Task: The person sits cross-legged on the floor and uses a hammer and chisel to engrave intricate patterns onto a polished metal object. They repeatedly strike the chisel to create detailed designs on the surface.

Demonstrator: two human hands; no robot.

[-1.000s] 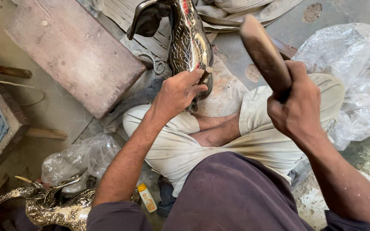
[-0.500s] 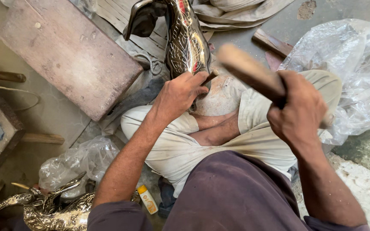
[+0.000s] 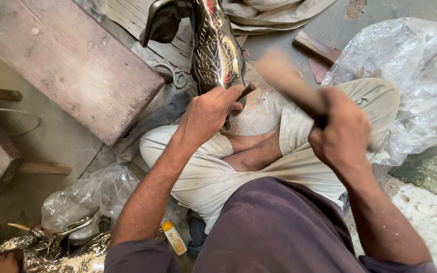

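Gripping a blurred wooden mallet (image 3: pixel 287 81), the right hand (image 3: pixel 342 134) is fisted above the knee. The left hand (image 3: pixel 208 114) pinches a chisel (image 3: pixel 246 91) against the engraved metal piece (image 3: pixel 216 50) standing before the crossed legs.

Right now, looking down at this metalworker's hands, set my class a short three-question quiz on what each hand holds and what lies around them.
1. True or false: the right hand grips a wooden mallet raised above the lap.
2. What does the left hand hold against the engraved metal bird figure?
A. a paintbrush
B. a small punch
C. a cloth
3. Fill in: to the person's left, on the floor, lies a thick wooden ____.

Key
1. True; the mallet head is blurred.
2. B; its tip meets the figure's lower edge.
3. Block; a clear plastic bag lies on the opposite side.
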